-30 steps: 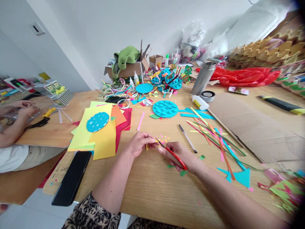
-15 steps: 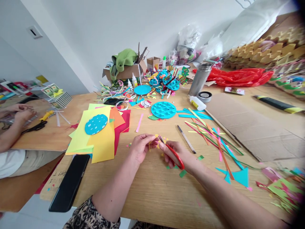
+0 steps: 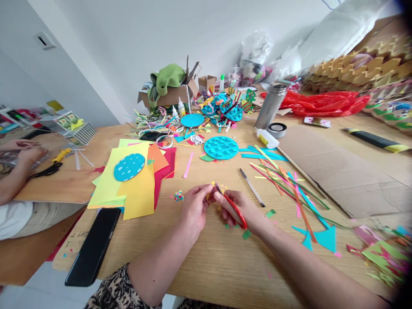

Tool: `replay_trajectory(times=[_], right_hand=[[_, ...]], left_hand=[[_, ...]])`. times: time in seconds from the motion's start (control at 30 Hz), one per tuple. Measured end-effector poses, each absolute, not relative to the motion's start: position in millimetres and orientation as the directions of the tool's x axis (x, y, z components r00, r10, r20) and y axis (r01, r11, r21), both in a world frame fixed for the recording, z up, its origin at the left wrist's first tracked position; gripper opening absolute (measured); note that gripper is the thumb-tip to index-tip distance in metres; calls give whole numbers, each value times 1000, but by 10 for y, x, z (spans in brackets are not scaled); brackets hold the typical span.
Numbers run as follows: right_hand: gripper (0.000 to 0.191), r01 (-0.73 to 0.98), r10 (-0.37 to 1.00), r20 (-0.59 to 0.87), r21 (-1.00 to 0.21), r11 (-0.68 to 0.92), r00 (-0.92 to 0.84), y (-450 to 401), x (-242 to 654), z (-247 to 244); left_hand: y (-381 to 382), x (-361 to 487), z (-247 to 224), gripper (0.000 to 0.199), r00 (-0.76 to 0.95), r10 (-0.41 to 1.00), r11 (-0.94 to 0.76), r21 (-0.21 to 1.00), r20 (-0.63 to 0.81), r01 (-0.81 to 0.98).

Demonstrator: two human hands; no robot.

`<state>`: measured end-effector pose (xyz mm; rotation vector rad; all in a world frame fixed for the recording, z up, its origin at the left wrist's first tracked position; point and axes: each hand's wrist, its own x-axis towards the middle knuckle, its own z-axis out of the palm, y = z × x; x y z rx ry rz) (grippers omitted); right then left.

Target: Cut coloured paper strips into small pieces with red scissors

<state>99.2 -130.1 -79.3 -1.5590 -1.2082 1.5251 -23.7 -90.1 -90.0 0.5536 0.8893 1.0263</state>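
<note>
My right hand [image 3: 236,206] is closed around the red handles of a pair of scissors [image 3: 237,213], whose dark blades point up and left. Just left of the blades, my left hand [image 3: 195,205] pinches a small piece of yellow paper [image 3: 210,194], mostly hidden by the fingers. Tiny yellow and pink clippings lie behind the fingertips. Green scraps [image 3: 246,234] rest under and beside my right hand. A little heap of mixed paper bits [image 3: 178,195] sits left of my left hand. Farther back lies a round blue textured piece [image 3: 221,148].
At left are coloured paper sheets [image 3: 139,195] with a dotted blue oval [image 3: 129,167], and a black phone [image 3: 93,246]. A pen [image 3: 252,187], paper strips [image 3: 298,195], cardboard [image 3: 341,167] and a steel flask [image 3: 271,107] stand or lie to the right. Another person's hands [image 3: 32,152] are far left.
My left hand has turned slightly and shifted right, uncovering more of the heap of paper bits. Less of the yellow paper shows between its fingers. The scissors stay in nearly the same place.
</note>
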Motion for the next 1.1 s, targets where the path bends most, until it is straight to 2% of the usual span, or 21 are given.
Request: replay_trajectory(times=[1.1], right_hand=[[47,161,908,-411,-905,-395,-84,-1295,997,-883]], left_hand=[[-931,-207,-927,16,234,889,458,751,-394,-476]])
